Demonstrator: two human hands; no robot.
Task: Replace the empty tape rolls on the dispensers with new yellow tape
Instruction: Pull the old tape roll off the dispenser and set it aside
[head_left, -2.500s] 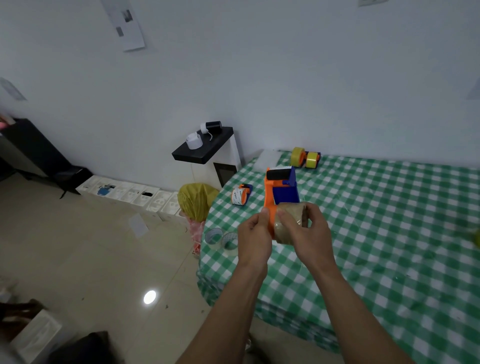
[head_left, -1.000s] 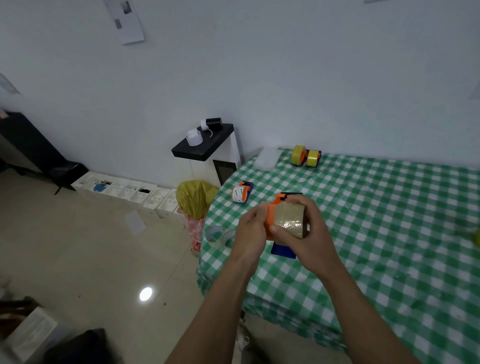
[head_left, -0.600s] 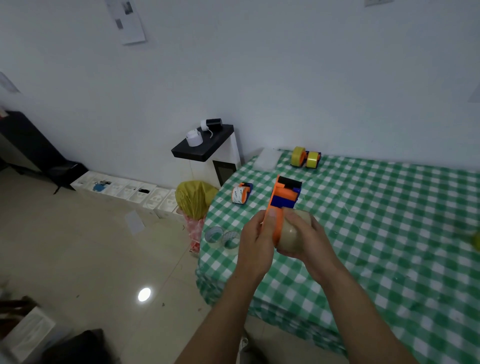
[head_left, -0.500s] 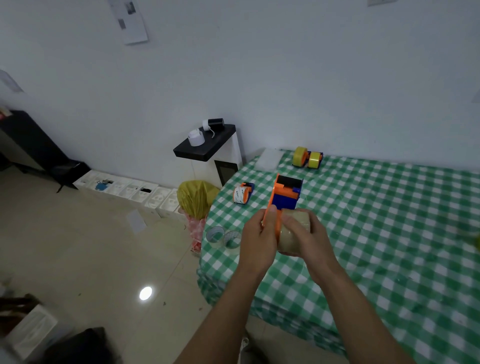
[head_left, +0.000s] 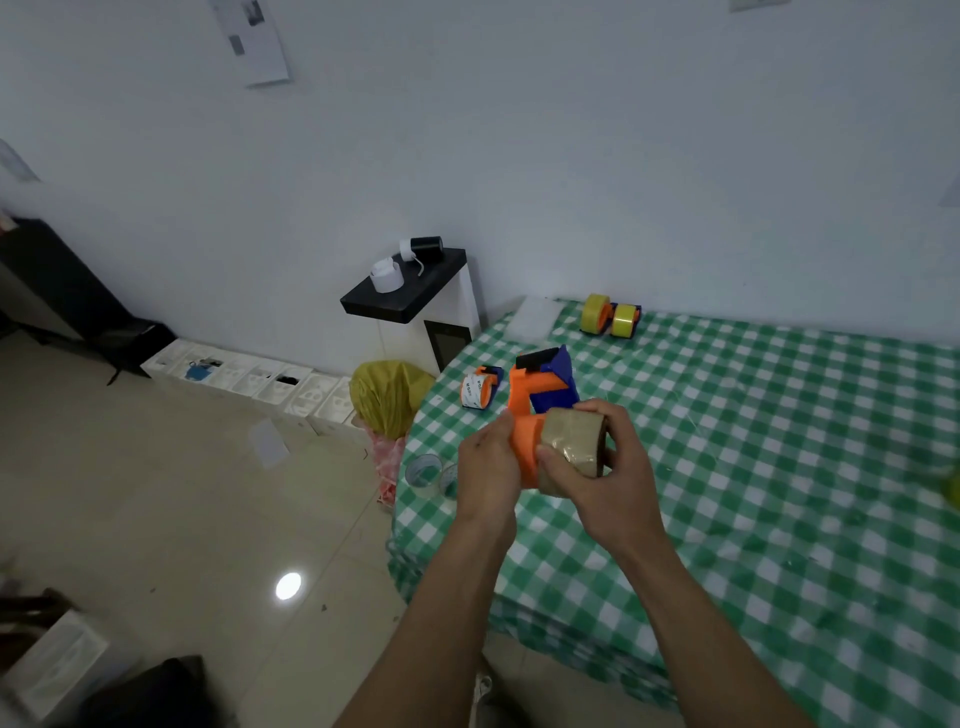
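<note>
Orange dispenser (head_left: 530, 410) and brown roll (head_left: 571, 441) between both hands, above table edge (head_left: 410, 519)

- The tape dispenser (head_left: 540, 395) is matt orange and blue plastic.
- The brown roll (head_left: 574, 441) on it looks like cardboard with a glossy film.
- The checked tablecloth (head_left: 779, 467) is smooth.
- The floor tiles (head_left: 182, 493) are glossy.

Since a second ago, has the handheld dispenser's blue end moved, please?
Yes. The dispenser has flipped: its blue end, then below the hands, now points up toward the yellow rolls.
</note>
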